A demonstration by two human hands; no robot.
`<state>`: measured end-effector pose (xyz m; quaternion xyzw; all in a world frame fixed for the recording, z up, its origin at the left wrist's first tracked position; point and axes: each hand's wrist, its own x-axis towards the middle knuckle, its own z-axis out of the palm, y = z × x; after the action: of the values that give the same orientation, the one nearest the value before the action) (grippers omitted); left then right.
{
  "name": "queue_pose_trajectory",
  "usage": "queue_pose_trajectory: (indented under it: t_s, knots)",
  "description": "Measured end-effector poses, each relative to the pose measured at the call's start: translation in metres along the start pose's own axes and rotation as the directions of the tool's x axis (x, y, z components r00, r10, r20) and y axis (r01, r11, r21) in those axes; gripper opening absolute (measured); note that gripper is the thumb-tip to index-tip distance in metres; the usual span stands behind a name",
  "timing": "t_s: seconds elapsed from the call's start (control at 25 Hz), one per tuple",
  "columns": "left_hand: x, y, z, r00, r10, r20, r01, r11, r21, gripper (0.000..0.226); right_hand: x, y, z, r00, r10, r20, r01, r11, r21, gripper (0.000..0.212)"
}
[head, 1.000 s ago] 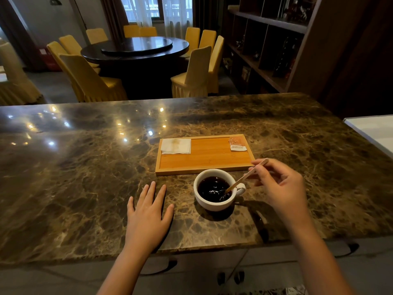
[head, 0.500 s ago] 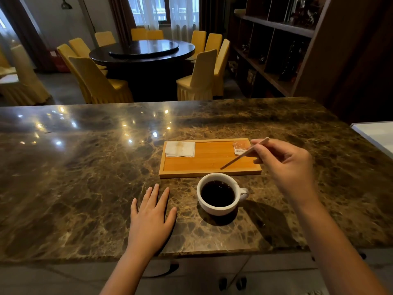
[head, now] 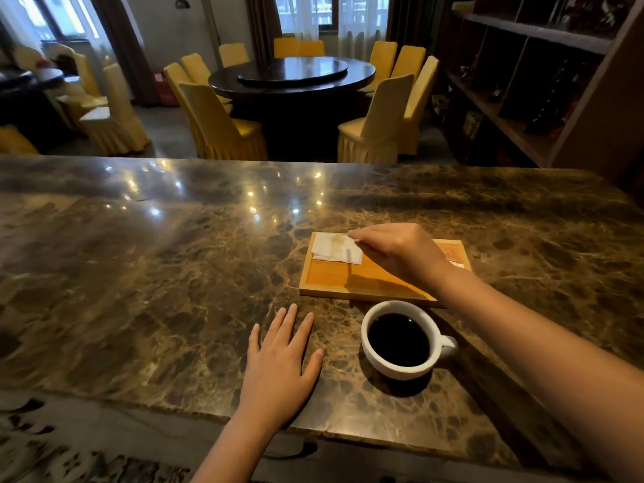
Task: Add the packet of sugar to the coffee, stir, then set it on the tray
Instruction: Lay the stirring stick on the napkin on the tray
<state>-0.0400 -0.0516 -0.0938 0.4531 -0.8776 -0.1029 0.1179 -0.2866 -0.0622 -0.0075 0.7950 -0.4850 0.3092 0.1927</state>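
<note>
A white cup of black coffee stands on the marble counter, just in front of the wooden tray. My right hand hovers over the tray, pinching a thin stir stick whose tip points down at the stained white napkin in the tray's left corner. The torn sugar packet shows only partly behind my right wrist at the tray's right end. My left hand lies flat on the counter to the left of the cup, fingers spread.
The marble counter stretches wide to the left and behind the tray; its front edge runs just under my left wrist. Beyond it are a round dark table with yellow chairs and a shelf unit at the right.
My right hand lifted the stir stick out of the coffee and carried it left over the tray to the napkin. The left hand and the cup stayed put.
</note>
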Motion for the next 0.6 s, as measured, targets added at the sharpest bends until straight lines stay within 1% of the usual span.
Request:
queue_pose_trajectory:
  t_s: [0.12,0.2,0.24,0.32,0.44,0.6]
  knots:
    - [0.0,0.001,-0.001,1.0,-0.014,0.012,0.014,1.0,0.011,0.065,0.005,0.009,0.023,0.974,-0.205,0.095,0.213,0.974,-0.081,0.021]
    - [0.0,0.002,-0.002,1.0,-0.022,0.017,0.022,1.0,0.019,0.064,0.003,0.014,0.037,0.94,-0.292,0.177,0.309,0.948,-0.074,0.02]
    - [0.0,0.002,-0.002,0.999,-0.026,0.019,0.026,0.999,0.02,0.064,0.001,0.015,0.042,0.922,-0.314,0.224,0.333,0.942,-0.051,0.021]
    - [0.0,0.001,-0.002,0.999,-0.031,0.025,0.031,0.999,0.024,0.064,-0.002,0.016,0.047,0.898,-0.326,0.296,0.341,0.94,0.003,0.023]
    - [0.0,0.001,-0.002,0.999,-0.032,0.023,0.031,0.999,0.024,0.064,-0.003,0.013,0.048,0.87,-0.339,0.359,0.35,0.936,0.036,0.025]
    - [0.0,0.002,-0.003,0.999,-0.035,0.018,0.035,0.999,0.012,0.064,-0.003,0.008,0.05,0.861,-0.298,0.413,0.297,0.953,0.068,0.034]
